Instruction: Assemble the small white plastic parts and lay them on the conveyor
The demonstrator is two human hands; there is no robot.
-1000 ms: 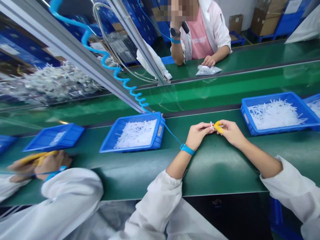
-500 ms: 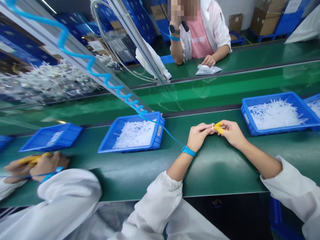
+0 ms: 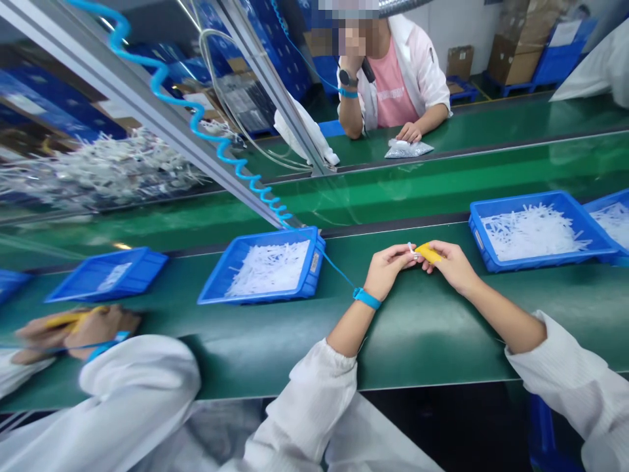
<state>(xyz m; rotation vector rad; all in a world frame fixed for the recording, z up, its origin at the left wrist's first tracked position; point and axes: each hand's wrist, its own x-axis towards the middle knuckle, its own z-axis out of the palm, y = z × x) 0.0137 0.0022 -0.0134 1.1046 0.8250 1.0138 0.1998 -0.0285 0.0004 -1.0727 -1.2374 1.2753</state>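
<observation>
**Five blue trays (image 3: 260, 301) along one green desk (image 3: 295, 354)**

My left hand (image 3: 384, 272) pinches one small white piece (image 3: 411, 248) between thumb and fingers, above the desk, between the two middle trays. My right hand (image 3: 455, 265) is closed around one yellow tool (image 3: 429, 254), its tip right beside that piece. Four trays show white strips (image 3: 268, 267); the fifth is cut off at the left edge. One blue wristband (image 3: 367, 298) circles my left wrist, with one coiled cord (image 3: 233, 157) running up from it. To my left, a neighbour's two hands (image 3: 101, 328), blurred, hold something yellow. Across from me, one person (image 3: 415, 72) rests a hand on a clear bag (image 3: 409, 150). Cardboard boxes (image 3: 514, 65) stand behind at right.
</observation>
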